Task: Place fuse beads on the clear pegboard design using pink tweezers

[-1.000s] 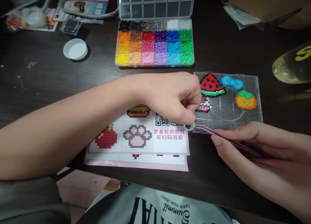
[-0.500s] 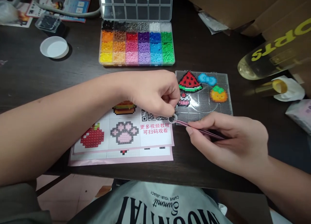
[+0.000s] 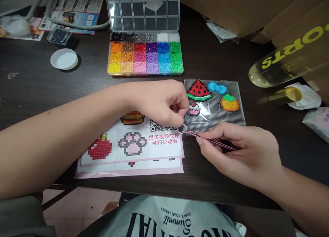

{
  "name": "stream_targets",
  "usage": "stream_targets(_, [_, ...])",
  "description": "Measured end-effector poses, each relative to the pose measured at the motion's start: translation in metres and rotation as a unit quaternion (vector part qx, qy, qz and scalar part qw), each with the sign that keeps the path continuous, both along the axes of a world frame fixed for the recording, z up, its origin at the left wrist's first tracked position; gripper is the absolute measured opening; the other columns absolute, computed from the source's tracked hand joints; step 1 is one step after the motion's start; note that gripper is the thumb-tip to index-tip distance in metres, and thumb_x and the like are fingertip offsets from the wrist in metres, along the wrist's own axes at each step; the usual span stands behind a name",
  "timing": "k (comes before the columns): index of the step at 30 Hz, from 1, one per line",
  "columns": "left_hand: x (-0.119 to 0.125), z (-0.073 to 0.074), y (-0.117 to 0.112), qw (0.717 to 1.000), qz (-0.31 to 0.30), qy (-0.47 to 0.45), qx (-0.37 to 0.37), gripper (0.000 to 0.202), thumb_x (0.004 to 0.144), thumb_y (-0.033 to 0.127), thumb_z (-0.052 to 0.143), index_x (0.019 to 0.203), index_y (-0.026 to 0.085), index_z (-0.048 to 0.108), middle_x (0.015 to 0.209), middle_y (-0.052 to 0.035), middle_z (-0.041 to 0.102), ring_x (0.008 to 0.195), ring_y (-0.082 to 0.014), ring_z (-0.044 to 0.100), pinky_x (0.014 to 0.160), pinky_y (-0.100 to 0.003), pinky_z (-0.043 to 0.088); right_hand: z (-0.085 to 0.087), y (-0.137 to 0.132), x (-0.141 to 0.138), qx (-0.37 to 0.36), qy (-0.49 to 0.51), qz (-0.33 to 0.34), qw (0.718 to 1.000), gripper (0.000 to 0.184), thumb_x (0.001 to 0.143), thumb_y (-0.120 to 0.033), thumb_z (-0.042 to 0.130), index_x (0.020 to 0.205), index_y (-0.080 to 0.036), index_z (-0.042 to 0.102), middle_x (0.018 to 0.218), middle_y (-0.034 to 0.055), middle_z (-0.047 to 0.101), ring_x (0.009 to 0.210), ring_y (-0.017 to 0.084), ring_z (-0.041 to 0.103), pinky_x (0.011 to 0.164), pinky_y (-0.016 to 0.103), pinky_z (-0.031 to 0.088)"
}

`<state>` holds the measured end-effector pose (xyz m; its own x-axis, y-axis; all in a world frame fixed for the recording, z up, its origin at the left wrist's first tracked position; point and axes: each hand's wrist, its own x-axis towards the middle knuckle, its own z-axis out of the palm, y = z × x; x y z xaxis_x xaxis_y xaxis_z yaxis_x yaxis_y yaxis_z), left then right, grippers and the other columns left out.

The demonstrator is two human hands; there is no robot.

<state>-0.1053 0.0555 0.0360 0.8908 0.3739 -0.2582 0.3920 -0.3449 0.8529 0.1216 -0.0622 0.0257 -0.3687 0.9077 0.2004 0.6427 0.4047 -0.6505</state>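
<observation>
Two hands meet over the dark counter (image 3: 31, 89): the left hand (image 3: 164, 101) has its grip pinched on a tiny clear round dish (image 3: 182, 128), best held level and steady. Slim pink tweezers (image 3: 210, 140) reach their tips to it at the near corner of the clear plastic pegboard (image 3: 236, 117), clamped in the grip of the right hand (image 3: 244, 154).

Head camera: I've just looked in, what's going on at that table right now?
A person sits at a dark table with bead craft laid out. Their left hand pinches a small clear dish at the near-left corner of the pegboard. The right hand holds pink tweezers, tips at the dish. The pegboard carries a watermelon, a blue bow, an orange fruit and a small cake. The bead box sits open behind, and pattern sheets lie under the left wrist.
</observation>
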Motion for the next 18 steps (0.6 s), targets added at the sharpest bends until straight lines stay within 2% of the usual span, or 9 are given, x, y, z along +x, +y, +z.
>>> stream_targets(6, [0.0007,0.0027,-0.0007,1.0,0.006,0.015,0.011,0.021,0.077,0.003,0.056,0.065,0.013,0.069,0.054,0.0069,0.054,0.052,-0.0041,0.046,0.049,-0.016,0.034,0.0013,0.0002,-0.0011,-0.016,0.006,0.004,1.0,0.013,0.088,-0.016,0.069,0.079,-0.022,0.075,0.066,-0.0039,0.076,0.044,0.007,0.059,0.042,0.016,0.047])
stream_targets(12, [-0.0004,0.0025,-0.0006,1.0,0.006,0.021,-0.008,0.02,0.078,0.005,0.055,0.065,0.014,0.068,0.055,0.007,0.053,0.053,-0.0042,0.045,0.051,-0.018,0.033,0.0027,0.0009,-0.0022,-0.008,0.004,0.009,1.0,0.013,0.088,-0.015,0.069,0.079,-0.021,0.076,0.064,-0.0034,0.076,0.045,0.006,0.059,0.043,0.016,0.046])
stream_targets(18, [0.0009,0.0018,-0.0009,1.0,0.006,0.013,-0.002,0.02,0.076,0.004,0.055,0.064,0.014,0.067,0.054,0.0071,0.054,0.052,-0.0041,0.045,0.048,-0.016,0.033,0.0018,0.0007,-0.002,-0.022,0.008,0.003,1.0,0.014,0.087,-0.013,0.068,0.079,-0.021,0.075,0.062,-0.004,0.073,0.043,0.007,0.057,0.042,0.016,0.046])
